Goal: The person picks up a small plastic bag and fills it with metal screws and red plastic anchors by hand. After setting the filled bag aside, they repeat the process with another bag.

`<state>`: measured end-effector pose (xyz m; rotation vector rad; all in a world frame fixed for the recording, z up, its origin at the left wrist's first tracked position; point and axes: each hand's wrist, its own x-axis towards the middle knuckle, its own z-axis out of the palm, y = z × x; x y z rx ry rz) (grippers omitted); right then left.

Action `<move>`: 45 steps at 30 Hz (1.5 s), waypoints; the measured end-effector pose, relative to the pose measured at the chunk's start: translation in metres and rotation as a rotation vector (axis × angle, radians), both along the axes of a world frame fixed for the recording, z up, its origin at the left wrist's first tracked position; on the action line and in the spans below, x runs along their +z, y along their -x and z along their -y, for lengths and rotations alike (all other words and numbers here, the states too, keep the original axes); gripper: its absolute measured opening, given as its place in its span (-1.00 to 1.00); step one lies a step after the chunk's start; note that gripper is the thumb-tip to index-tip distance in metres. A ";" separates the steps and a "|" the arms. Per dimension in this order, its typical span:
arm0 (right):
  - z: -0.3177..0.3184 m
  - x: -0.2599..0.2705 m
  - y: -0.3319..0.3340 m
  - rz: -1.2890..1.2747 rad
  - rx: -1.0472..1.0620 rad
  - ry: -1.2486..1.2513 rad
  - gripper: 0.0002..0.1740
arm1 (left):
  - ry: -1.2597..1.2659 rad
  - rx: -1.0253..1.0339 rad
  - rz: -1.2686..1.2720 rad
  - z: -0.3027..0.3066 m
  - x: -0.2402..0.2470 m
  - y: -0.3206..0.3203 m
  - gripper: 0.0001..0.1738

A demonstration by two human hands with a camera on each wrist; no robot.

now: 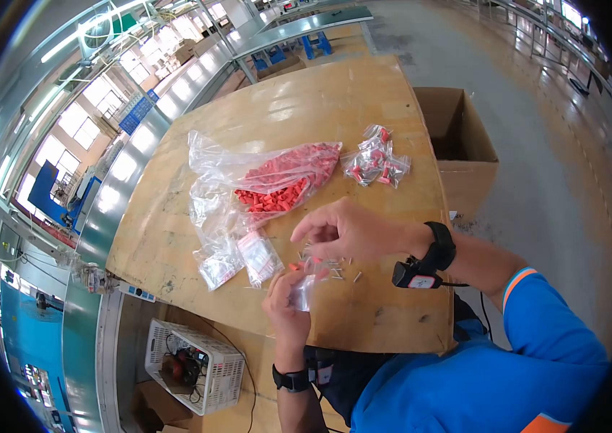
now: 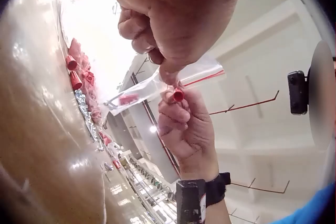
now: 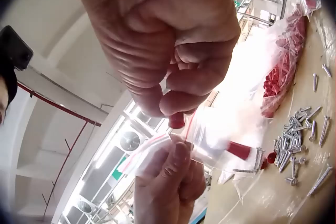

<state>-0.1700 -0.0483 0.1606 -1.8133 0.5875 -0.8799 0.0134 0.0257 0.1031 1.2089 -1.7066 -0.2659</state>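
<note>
Off at the lower left of the head view, a white crate [image 1: 223,386] sits below the table [image 1: 364,325], well out of the way. Next along come two bundles of clear packets [image 1: 260,258], lying by the tail of a big clear bag [image 1: 216,162]. That bag slumps over a heap of red plugs [image 1: 270,198]; a tug on its loose film could send some of them rolling out.

Near the middle, the left hand [image 1: 288,307] grips a small clear bag [image 1: 302,294] close to its opening, above the table. A red plug shows inside, with what looks like a screw near the bottom. The film is limp, so if those fingers slackened, or the mouth folded over, the bag could tip and its contents slide out.

Just above the mouth, the right hand [image 1: 349,231] pinches another red plug [image 3: 177,120] between curled fingers. It's a small piece held by its end; I'd worry about it catching on the lip and popping free, since the fingertips are so crowded there.

Loose screws [image 3: 289,142] lie scattered beneath the hands, where a dropped plug would land or a dragging wrist could scatter them. At the upper right of the table, filled packets [image 1: 377,160] lie piled together, well apart from both hands.
</note>
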 end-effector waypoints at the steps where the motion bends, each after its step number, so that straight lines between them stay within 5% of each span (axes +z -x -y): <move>1: 0.001 -0.002 -0.001 0.035 -0.038 0.059 -0.88 | -0.017 0.000 -0.033 0.000 0.000 0.000 -0.83; 5: -0.004 -0.003 -0.006 0.038 -0.001 0.137 -0.91 | 0.010 -0.023 -0.010 0.005 0.000 0.002 -0.76; 8: 0.007 -0.017 -0.010 -0.024 -0.063 0.674 -0.92 | 0.021 -0.031 0.010 0.006 0.002 0.002 -0.77; 11: 0.015 -0.012 -0.003 0.030 -0.045 0.677 -0.91 | 0.012 0.015 0.008 0.008 0.004 0.001 -0.80; 17: 0.025 0.005 0.006 -0.050 -0.136 0.125 -0.83 | -0.083 -0.109 -0.162 0.026 0.005 -0.014 -0.93; 18: 0.029 0.002 0.005 -0.039 -0.085 0.067 -0.80 | -0.233 -0.158 -0.359 0.026 0.009 -0.014 -0.94; 26: 0.053 -0.052 -0.001 0.079 0.172 -0.557 -0.64 | -0.481 -0.188 -0.784 0.048 -0.009 -0.012 -0.86; 35: 0.056 -0.063 0.002 0.011 0.250 -0.694 -0.71 | -0.466 -0.170 -0.870 0.054 -0.013 -0.012 -0.75; 45: 0.056 -0.060 0.004 0.086 0.203 -0.528 -0.73 | -0.468 -0.123 -0.787 0.054 -0.008 -0.010 -0.85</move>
